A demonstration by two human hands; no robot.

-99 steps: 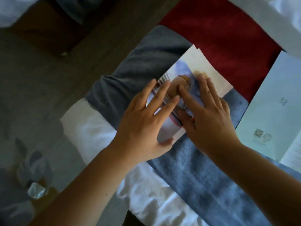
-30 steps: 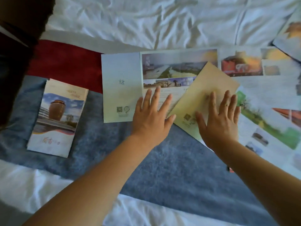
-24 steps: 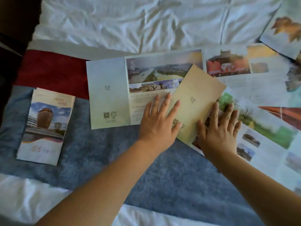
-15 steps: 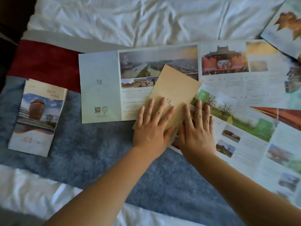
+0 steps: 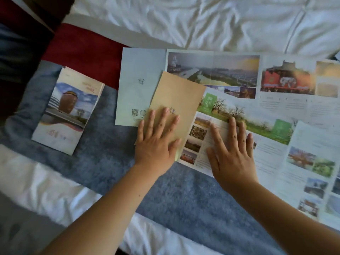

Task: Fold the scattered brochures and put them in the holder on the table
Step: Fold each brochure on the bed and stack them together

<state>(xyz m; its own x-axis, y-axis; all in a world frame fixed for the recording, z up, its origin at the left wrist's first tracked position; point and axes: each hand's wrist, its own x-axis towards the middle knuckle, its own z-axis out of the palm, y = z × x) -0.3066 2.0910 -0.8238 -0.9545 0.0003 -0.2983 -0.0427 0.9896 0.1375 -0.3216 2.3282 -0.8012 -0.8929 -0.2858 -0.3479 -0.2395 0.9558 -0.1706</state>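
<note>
My left hand (image 5: 156, 137) lies flat, fingers straight, on the tan cover panel (image 5: 176, 96) of an unfolded brochure. My right hand (image 5: 230, 153) presses flat on that brochure's inner page (image 5: 198, 137), beside small photos. This brochure spreads right with a green landscape strip (image 5: 257, 116). Under it lies another open brochure (image 5: 211, 70) with a pale blue panel and city photos. A folded brochure (image 5: 68, 109) showing a brown jar rests on the blue blanket at the left. No holder is in view.
The brochures lie on a bed with a blue blanket (image 5: 103, 155), a red runner (image 5: 82, 50) and white sheets (image 5: 202, 21). Another open sheet (image 5: 312, 172) overlaps at the right edge. Dark floor shows at the top left.
The tan panel has swung left over the pale blue panel under my left hand. My right hand has shifted right onto the uncovered inner page.
</note>
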